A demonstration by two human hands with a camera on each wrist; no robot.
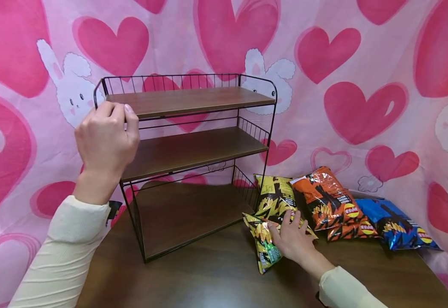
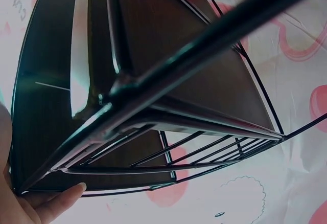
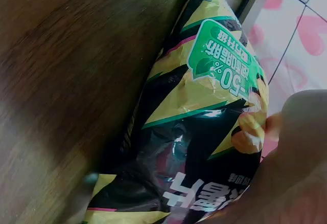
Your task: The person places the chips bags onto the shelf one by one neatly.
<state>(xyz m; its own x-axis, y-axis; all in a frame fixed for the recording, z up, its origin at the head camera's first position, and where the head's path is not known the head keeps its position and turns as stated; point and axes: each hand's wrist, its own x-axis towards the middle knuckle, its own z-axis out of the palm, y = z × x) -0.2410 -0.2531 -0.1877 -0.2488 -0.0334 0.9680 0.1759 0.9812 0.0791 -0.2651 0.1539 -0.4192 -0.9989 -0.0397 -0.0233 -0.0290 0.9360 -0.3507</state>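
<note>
My left hand [image 1: 106,134] grips the front left corner of a three-tier storage rack [image 1: 201,147], with brown boards and a black wire frame. In the left wrist view, a fingertip [image 2: 76,189] shows by a board's edge, near the black bars. My right hand [image 1: 295,239] rests over a yellow and black chip bag [image 1: 264,246] lying on the table, thumb and fingers spread across its upper part. From the right wrist, that bag [image 3: 204,106] appears with a green label, and the hand along its right side covers part of it.
Behind the right hand, another yellow chip bag [image 1: 275,192] leans beside the rack. Orange chip bags [image 1: 324,196] and a blue chip bag [image 1: 395,224] lie farther right on the brown table [image 1: 216,278]. A pink heart-patterned cloth [image 1: 324,119] hangs behind everything.
</note>
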